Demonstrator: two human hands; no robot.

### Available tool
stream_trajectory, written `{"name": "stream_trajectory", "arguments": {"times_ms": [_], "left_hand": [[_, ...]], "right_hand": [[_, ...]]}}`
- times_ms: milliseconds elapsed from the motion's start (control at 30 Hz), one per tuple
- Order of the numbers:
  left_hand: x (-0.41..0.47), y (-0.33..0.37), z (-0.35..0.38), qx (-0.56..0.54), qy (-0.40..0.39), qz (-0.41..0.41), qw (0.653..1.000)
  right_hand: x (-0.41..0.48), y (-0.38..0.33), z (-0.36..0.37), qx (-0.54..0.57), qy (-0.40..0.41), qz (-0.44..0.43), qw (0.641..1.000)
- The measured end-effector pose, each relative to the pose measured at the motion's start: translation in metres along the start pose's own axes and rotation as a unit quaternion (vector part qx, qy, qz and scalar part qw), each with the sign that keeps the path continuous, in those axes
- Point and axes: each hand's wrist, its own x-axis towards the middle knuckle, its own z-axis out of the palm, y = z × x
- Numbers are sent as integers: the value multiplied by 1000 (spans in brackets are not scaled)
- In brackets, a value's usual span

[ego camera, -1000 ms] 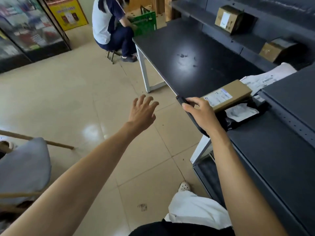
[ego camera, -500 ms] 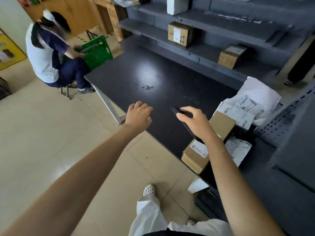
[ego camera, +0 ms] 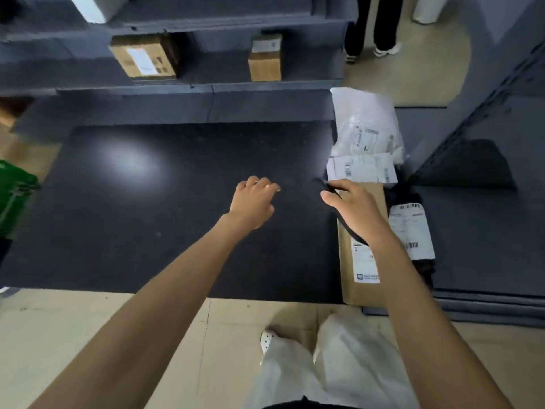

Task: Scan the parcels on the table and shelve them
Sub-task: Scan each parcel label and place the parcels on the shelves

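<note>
My right hand (ego camera: pixel 355 209) grips a slim black scanner (ego camera: pixel 327 187) above a long brown cardboard parcel (ego camera: pixel 358 261) lying at the right end of the black table (ego camera: pixel 165 208). My left hand (ego camera: pixel 252 202) hovers over the table's middle, fingers loosely curled and holding nothing. Behind the brown parcel lie a white labelled box (ego camera: pixel 361 168) and a white plastic mailer (ego camera: pixel 367 125). A black bag with a white label (ego camera: pixel 411 231) lies to its right, partly hidden by my right arm.
Dark grey shelves (ego camera: pixel 206 93) run behind the table, with two cardboard boxes (ego camera: pixel 144 57) (ego camera: pixel 265 57) on them. Another grey shelf unit (ego camera: pixel 486 202) stands at the right. A person's legs (ego camera: pixel 373 25) are at the top right. A green basket (ego camera: pixel 14 196) is at the left edge.
The view has swung to face the table square on. Both hands moved over the tabletop, the right one staying shut on the scanner above the brown parcel.
</note>
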Motion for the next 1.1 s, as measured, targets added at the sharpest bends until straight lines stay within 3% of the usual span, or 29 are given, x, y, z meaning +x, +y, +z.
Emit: {"name": "stream_trajectory", "arguments": {"times_ms": [200, 333, 533, 633, 933, 1100], "left_hand": [[77, 78, 9, 44, -36, 189, 980], [100, 132, 3, 95, -77, 296, 947], [118, 186, -8, 226, -152, 386, 882], [121, 191, 2, 282, -144, 422, 850], [96, 91, 34, 251, -97, 467, 842], [74, -7, 25, 238, -37, 411, 879]], "right_hand": [[18, 39, -54, -2, 124, 82, 989], [20, 61, -85, 21, 189, 133, 973], [4, 81, -100, 61, 244, 167, 953], [-12, 87, -100, 84, 283, 188, 937], [-36, 43, -20, 108, 334, 193, 916], [-28, -12, 43, 97, 285, 154, 941]]}}
